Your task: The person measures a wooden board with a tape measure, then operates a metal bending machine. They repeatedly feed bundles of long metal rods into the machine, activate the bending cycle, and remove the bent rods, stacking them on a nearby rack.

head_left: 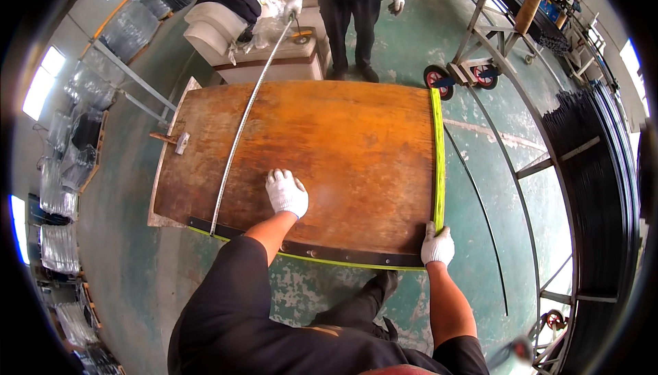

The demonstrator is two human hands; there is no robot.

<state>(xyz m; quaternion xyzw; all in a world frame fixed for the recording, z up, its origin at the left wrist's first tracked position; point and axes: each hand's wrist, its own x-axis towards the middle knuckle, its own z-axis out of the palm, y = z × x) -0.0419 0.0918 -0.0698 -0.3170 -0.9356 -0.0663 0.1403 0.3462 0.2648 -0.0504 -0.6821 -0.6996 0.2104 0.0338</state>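
A worn brown wooden tabletop (pixel 329 163) lies in front of me. My left hand (pixel 286 194), in a white glove, rests on its surface with the palm down and the fingers out, holding nothing. At the near right corner my right hand (pixel 437 245), also gloved, is closed around the near end of a bright yellow-green strip (pixel 439 163) that runs along the right edge. A dark metal edging (pixel 329 254) with holes and a yellow-green rim follows the near edge. Across the left part lies a long thin silvery strip (pixel 241 125).
Across the table, a person's gloved hand (pixel 293 6) holds the silvery strip's far end. A hammer (pixel 181 143) sits at the left edge. A wheeled metal frame (pixel 480 67) and a rack of dark bars (pixel 596 169) stand right. A thin dark rod (pixel 480 204) lies on the floor.
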